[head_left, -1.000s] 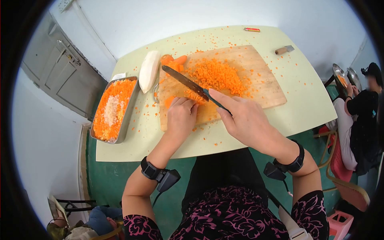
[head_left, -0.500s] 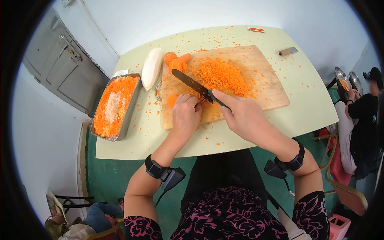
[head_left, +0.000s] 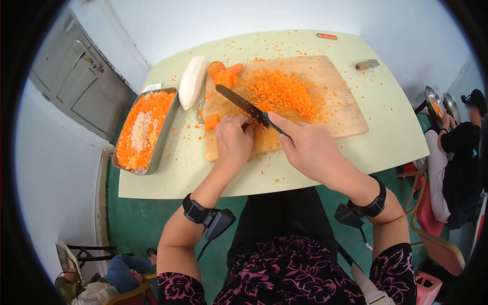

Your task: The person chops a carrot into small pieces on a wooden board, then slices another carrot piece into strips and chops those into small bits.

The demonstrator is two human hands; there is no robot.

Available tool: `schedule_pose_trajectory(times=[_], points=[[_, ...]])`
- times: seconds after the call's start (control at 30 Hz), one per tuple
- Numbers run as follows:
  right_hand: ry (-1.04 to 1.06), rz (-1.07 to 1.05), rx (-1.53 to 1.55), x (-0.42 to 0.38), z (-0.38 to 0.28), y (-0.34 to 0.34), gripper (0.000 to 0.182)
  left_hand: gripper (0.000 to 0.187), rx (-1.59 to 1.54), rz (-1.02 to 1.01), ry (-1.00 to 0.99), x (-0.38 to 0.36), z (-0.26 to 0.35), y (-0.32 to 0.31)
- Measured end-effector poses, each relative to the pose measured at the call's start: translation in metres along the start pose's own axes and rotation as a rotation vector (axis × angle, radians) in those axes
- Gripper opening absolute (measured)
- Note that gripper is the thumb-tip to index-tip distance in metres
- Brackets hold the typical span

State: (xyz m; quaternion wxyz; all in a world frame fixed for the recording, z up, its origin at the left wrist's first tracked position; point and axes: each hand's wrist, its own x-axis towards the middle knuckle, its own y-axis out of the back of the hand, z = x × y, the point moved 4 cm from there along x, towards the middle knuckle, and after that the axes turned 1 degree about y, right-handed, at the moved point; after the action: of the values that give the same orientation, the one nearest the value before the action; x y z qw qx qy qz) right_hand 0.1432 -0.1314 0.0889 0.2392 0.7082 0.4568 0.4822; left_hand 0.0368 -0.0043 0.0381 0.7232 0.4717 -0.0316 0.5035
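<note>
My right hand (head_left: 310,148) is wrapped round the dark handle of a kitchen knife (head_left: 239,101), whose blade slants up and left across the wooden cutting board (head_left: 340,113). My left hand (head_left: 235,138) lies with bent fingers beside the blade, pressing carrot at the board's near left side. Most of that carrot is covered by the fingers. A carrot chunk (head_left: 211,121) shows just left of the hand. Beyond the blade spreads a heap of diced carrot (head_left: 283,94). Larger carrot pieces (head_left: 223,77) sit at the board's far left corner.
A peeled white radish (head_left: 192,84) lies left of the board. Near the table's left edge stands a metal tray (head_left: 161,145) of chopped carrot with a paler heap. A wooden-handled tool (head_left: 366,65) and a small red packet (head_left: 327,36) lie farther back. Other people sit right and lower left.
My left hand has shifted slightly left, and the carrot chunk beside it sits farther left and away from me. The knife stays in nearly the same place.
</note>
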Motion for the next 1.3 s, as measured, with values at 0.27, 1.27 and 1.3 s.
schedule_pose_trajectory(times=[0.27, 1.27, 1.3], points=[[0.007, 0.026, 0.003, 0.002, -0.003, 0.004, 0.037, 0.009, 0.032, 0.041, 0.004, 0.001, -0.003, 0.000], [-0.036, -0.031, -0.005, 0.009, -0.001, -0.001, 0.039, 0.010, 0.023, 0.026, 0.027, 0.001, -0.005, 0.000], [-0.043, -0.005, 0.021, 0.009, -0.003, 0.004, 0.039, 0.010, 0.023, 0.027, 0.021, 0.001, -0.005, 0.000]])
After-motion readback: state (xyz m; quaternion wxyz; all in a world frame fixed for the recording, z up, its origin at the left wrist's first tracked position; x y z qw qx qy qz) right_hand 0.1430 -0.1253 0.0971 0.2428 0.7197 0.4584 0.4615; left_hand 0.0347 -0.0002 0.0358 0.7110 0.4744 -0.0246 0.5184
